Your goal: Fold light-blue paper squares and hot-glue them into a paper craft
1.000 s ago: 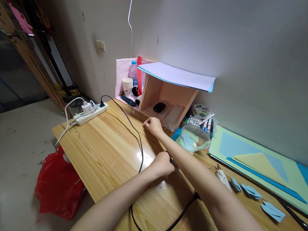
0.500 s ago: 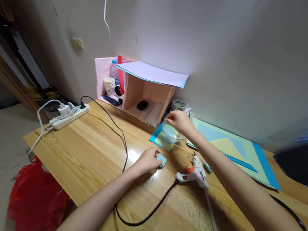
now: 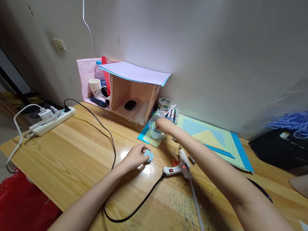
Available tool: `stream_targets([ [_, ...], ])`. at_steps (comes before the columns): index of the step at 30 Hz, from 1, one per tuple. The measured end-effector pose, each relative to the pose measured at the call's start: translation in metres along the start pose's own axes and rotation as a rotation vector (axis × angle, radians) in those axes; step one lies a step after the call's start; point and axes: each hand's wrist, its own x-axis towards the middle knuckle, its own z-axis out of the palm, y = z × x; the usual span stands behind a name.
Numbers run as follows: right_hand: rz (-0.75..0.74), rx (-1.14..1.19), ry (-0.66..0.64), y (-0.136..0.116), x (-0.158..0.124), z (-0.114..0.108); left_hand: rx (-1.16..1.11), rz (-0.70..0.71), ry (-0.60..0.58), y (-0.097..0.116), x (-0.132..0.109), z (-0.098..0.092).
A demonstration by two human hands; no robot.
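Note:
My left hand (image 3: pixel 134 156) is closed on a small light-blue square piece (image 3: pixel 148 155), held low at the tabletop. I cannot tell whether it is paper or foam. My right hand (image 3: pixel 164 126) reaches down into a clear bowl (image 3: pixel 157 134), its fingertips hidden inside, so what they touch does not show. Under the bowl lie blue and pale yellow sheets (image 3: pixel 152 142). To the right of my left hand a white hot glue gun (image 3: pixel 178 168) rests on the table, its red light lit and a long glue stick (image 3: pixel 198 215) sticking out of its back.
Behind stands an open box (image 3: pixel 133 96) with a lilac sheet (image 3: pixel 137 72) on top. A power strip (image 3: pixel 52 121) sits at the left edge; a black cord (image 3: pixel 140 215) loops across the front. Coloured paper (image 3: pixel 240 152) and a black bag (image 3: pixel 275 148) with blue yarn lie right.
My right hand has dropped from above the bowl's rim into it. My left hand still grips the light-blue piece. The view has swung to the right.

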Motion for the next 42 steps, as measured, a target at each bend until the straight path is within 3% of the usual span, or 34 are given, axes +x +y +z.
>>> stream_targets([
  [6, -0.032, -0.083, -0.092, 0.001, 0.005, 0.005, -0.025, -0.002, -0.001, 0.002, -0.001, 0.0],
  [19, -0.033, -0.147, -0.085, 0.004, 0.012, 0.006, 0.031, 0.021, -0.009, 0.002, -0.003, 0.0],
  [33, -0.058, 0.053, 0.119, 0.029, 0.001, 0.001, 0.028, 0.038, -0.02, -0.01, 0.003, 0.001],
  [42, -0.065, 0.08, 0.181, 0.023, -0.003, -0.001, -0.037, 0.014, -0.019, -0.006, 0.003, 0.002],
])
